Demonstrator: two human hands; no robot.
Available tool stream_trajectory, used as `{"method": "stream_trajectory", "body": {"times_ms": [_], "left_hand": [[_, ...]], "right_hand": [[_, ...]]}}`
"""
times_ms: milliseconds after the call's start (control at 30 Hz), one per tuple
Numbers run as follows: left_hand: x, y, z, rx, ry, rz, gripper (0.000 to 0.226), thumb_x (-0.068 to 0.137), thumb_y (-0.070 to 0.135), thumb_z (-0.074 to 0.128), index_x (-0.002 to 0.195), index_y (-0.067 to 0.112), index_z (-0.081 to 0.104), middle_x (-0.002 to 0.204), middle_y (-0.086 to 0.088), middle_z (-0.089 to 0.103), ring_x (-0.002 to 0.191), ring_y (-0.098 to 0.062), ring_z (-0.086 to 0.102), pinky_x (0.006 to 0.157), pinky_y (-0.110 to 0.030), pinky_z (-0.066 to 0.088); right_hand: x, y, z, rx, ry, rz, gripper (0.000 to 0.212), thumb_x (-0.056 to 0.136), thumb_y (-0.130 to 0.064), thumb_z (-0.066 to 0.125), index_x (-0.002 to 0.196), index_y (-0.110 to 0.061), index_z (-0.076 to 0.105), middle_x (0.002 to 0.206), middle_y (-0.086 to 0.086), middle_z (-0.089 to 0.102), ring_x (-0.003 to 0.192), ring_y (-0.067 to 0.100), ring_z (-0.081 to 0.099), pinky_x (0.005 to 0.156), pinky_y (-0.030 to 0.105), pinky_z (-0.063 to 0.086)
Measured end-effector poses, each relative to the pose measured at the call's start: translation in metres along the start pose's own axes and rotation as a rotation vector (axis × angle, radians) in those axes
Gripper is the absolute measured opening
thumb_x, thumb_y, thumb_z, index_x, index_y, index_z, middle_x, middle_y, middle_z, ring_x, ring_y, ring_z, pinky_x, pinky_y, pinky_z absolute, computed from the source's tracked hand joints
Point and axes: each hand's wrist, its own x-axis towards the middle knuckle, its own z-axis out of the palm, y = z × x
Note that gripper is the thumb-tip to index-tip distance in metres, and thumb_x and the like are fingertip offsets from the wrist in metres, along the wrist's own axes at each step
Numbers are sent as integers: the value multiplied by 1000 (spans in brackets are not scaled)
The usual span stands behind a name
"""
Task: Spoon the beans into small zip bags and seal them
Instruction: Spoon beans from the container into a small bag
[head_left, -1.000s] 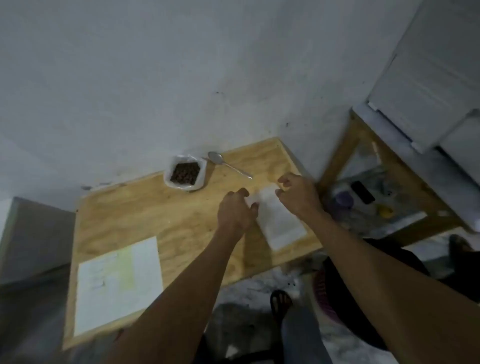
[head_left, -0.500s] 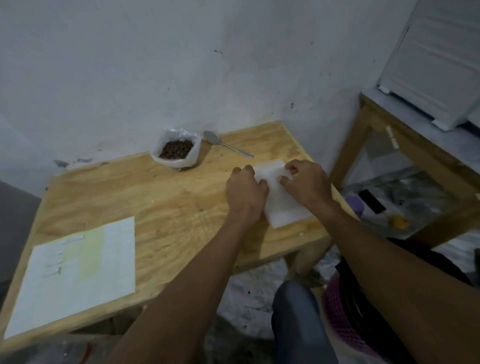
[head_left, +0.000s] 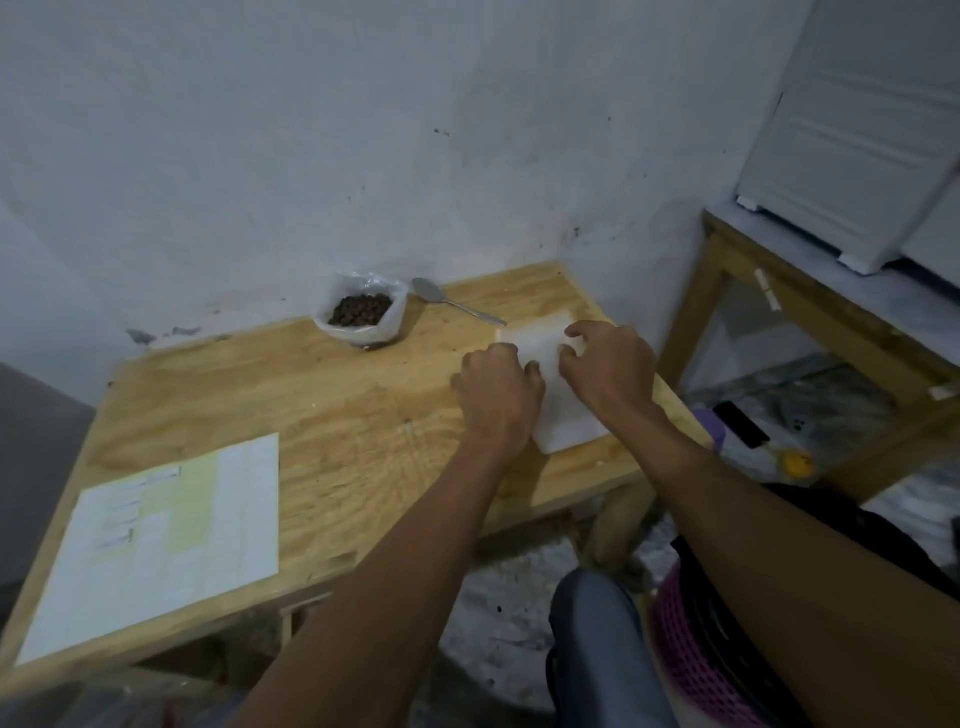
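White zip bags (head_left: 563, 426) pinned under both curled hands, left hand (head_left: 498, 392) and right hand (head_left: 610, 369), fingertips seemingly pinching one loose for filling.

Before me, a wooden table (head_left: 322, 415) set against a marked white wall (head_left: 311, 156). A printed sheet (head_left: 166, 540) lies flat at its near left corner. To my right, a wooden stand (head_left: 727, 291) carries what may be a white appliance (head_left: 852, 145). A pink basket (head_left: 696, 670) sits below.
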Motion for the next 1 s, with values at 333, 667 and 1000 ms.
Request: {"method": "stream_trajectory", "body": {"times_ms": [333, 667, 1000], "left_hand": [[40, 0, -23, -969, 206, -227, 18, 87, -4, 65, 90, 10, 75, 91, -7, 71, 77, -21, 69, 70, -40, 61], [56, -49, -116, -1050, 106, -187, 25, 78, -13, 57, 83, 5, 73, 73, 3, 69, 65, -2, 59, 61, -14, 45], [50, -89, -146, -900, 253, -167, 6, 79, 9, 74, 83, 14, 76, 99, 1, 73, 95, -9, 64, 79, -24, 47]], "right_hand": [[28, -24, -32, 531, 83, 61, 13, 78, -9, 78, 83, -17, 69, 86, 2, 71, 77, 15, 66, 72, 28, 55], [51, -103, -75, 859, -524, -2, 19, 87, -31, 78, 102, -19, 79, 91, -3, 79, 74, 11, 68, 64, 27, 53], [31, -172, -60, 800, -516, -195, 24, 79, -2, 72, 98, -15, 76, 78, 15, 73, 68, 27, 68, 69, 38, 59]]}}
